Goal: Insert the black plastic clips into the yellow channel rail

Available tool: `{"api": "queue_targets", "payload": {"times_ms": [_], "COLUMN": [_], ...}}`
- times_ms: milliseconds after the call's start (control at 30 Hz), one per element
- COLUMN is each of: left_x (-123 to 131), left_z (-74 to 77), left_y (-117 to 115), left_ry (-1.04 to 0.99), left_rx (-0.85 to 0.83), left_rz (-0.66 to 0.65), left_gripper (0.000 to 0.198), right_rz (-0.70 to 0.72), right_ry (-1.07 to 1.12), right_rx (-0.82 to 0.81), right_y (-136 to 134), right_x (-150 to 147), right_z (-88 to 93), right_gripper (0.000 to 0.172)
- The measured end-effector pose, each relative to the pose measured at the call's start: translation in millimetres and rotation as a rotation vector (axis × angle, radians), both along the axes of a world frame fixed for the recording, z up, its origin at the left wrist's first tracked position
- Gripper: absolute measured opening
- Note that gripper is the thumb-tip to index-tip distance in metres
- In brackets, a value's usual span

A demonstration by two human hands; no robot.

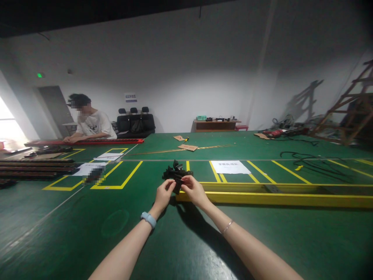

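Both my hands meet over the green table (140, 217) near the middle of the head view. Between their fingertips is a small black part (177, 187), whose kind I cannot make out. My left hand (163, 193), with a light blue watch on its wrist, pinches it from the left. On the other side my right hand (194, 190) is closed on it too, thumb and fingers together. Just behind the fingers lies a cluster of black parts (175, 170). A long yellow rail (262, 199) begins beside my right hand and runs off to the right.
White paper sheets (231, 167) and yellow tape lines mark the table. Black cables (305, 161) lie at the right. Dark bars (37, 169) are stacked at the left, near a red rail (122, 140) where another person (94, 124) sits. Cardboard pieces (188, 147) lie farther back.
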State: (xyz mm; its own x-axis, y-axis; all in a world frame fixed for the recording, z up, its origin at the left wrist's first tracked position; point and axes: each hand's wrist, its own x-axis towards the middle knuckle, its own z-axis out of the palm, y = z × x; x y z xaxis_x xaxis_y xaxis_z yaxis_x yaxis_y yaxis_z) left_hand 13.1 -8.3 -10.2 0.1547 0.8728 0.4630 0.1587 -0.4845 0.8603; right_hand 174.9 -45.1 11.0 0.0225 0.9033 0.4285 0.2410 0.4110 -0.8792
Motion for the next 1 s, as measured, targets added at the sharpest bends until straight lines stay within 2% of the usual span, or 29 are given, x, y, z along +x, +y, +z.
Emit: {"api": "queue_targets", "payload": {"times_ms": [133, 233, 400, 700, 1000], "left_x": [-6, -13, -18, -17, -14], "left_z": [-8.8, -14.0, -17.6, -13.1, -13.3], "left_y": [15, 24, 27, 11, 12], "left_ry": [-0.142, -0.245, -0.328, -0.220, -0.166], "left_rx": [-0.087, -0.157, -0.276, -0.388, -0.396], "left_rz": [0.103, 0.185, 0.166, 0.141, 0.118], "left_gripper": [0.040, 0.046, 0.049, 0.042, 0.041], "right_rz": [-0.178, -0.301, -0.463, -0.487, -0.524], "right_ry": [-0.300, -0.506, -0.755, -0.855, -0.885], "right_rx": [0.177, 0.251, 0.310, 0.317, 0.326], "right_y": [-16, -28, -41, -46, -47], "right_x": [24, 49, 69, 67, 65], "right_z": [0.9, -5.0, -16.6, -21.2, -23.0], "right_gripper": [0.019, 0.019, 0.017, 0.023, 0.025]}}
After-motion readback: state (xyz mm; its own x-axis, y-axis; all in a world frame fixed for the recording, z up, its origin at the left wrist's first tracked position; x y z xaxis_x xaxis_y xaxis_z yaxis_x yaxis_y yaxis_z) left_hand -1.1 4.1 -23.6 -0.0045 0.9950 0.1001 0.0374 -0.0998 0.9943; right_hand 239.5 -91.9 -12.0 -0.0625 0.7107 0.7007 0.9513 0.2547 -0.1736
